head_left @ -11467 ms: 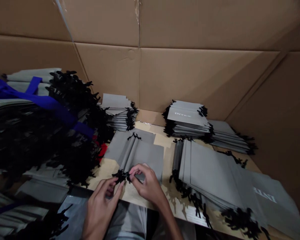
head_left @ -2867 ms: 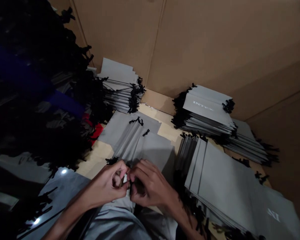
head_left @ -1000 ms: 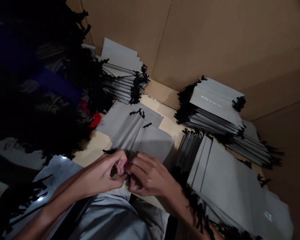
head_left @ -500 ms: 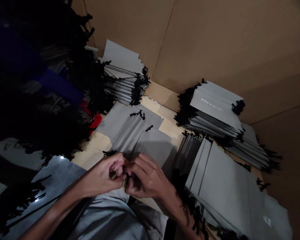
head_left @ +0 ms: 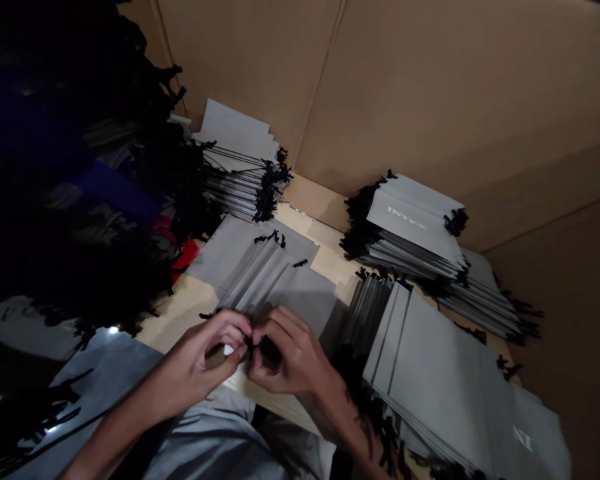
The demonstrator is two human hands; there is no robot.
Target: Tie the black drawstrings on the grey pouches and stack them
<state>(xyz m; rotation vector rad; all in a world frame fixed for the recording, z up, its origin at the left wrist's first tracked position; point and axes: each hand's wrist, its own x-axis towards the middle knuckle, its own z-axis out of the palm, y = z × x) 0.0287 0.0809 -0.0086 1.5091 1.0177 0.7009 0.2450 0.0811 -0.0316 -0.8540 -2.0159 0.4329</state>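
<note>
My left hand [head_left: 205, 360] and my right hand [head_left: 295, 353] meet in front of me, thumbs and fingertips pinched close together. Between them is a small dark piece that looks like black cord [head_left: 251, 343]; the fingers hide most of it. Just beyond the hands, a flat grey fabric bag [head_left: 307, 293] lies on the table. Beside it on the left is a fanned row of grey bags [head_left: 253, 270] with short knotted black cord ends.
Stacked grey bags [head_left: 440, 367] with black cords lie to the right. Behind them sits a printed stack [head_left: 415, 217], and another stack [head_left: 235, 170] is at the back left. A dark heap of cords [head_left: 80, 267] rises at left. Cardboard [head_left: 405, 87] walls the far side.
My view has shifted slightly. The two hands stay together, but the left fingers have straightened into a wider loop, with fingertips still pinched against the right hand's.
</note>
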